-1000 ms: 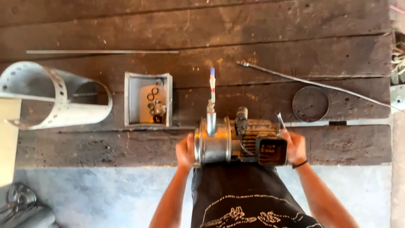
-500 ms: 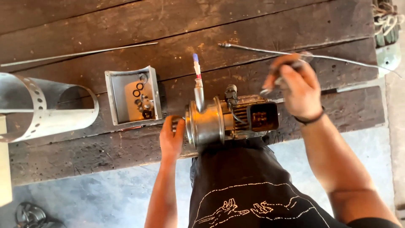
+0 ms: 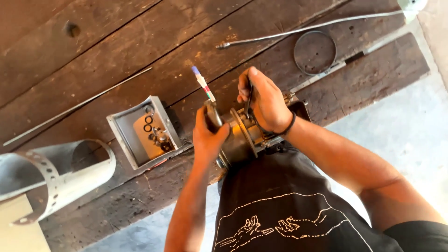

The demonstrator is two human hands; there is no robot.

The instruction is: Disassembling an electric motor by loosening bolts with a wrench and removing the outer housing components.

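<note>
Down at the near edge of the dark wooden worktop (image 3: pixel 116 42): a small metal motor-like unit (image 3: pixel 242 135), propped against the person's body. Left hand (image 3: pixel 208 135) wrapped around its round silver end, fingers (image 3: pixel 219 133) closed on the housing. Right hand (image 3: pixel 263 100) over the top of the unit, fingers (image 3: pixel 245 88) pinched narrow on a thin dark tool (image 3: pixel 249 100), its tip down against the unit; exact contact point impossible to tell. Black band on the right wrist.

Just above the left hand, a slim rod with a blue tip and red and green bands (image 3: pixel 203 84), rising from the unit. Left of it, near but apart, a grey open metal box (image 3: pixel 122 135) with washers and small rings (image 3: pixel 153 132) inside. Farther left, a perforated sheet-metal cylinder (image 3: pixel 70 175) lying on its side at the worktop's edge. Across the boards, one thin rod (image 3: pixel 79 106) lying at an angle, and a longer bent rod (image 3: pixel 303 29) up toward the far right. Beside that, a dark wire ring (image 3: pixel 315 52) flat on the wood, well apart from both hands.
</note>
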